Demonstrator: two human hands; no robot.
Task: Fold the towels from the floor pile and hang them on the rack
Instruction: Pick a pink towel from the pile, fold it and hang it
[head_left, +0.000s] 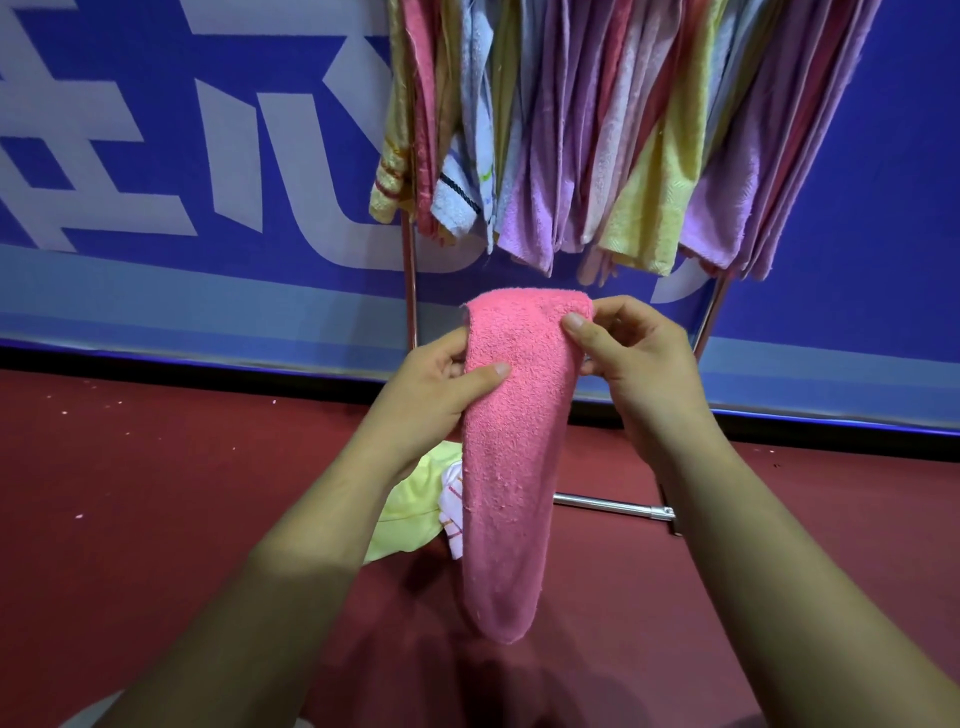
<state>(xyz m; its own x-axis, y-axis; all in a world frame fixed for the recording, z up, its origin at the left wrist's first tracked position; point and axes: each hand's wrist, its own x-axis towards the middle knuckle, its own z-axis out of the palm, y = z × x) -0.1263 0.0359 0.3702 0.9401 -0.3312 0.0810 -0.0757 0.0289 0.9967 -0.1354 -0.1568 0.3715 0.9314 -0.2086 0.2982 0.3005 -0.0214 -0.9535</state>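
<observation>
Both hands, left hand (436, 384) and right hand (631, 358), pinch the folded pink terry towel's (511, 457) top; it hangs lengthwise below the laden rack (410, 280).

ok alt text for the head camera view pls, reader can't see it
A person's left hand and right hand pinch the top of a folded pink towel, which hangs down narrow. Behind it a rack is crowded with pastel towels, and a small pile lies on the red floor.
</observation>
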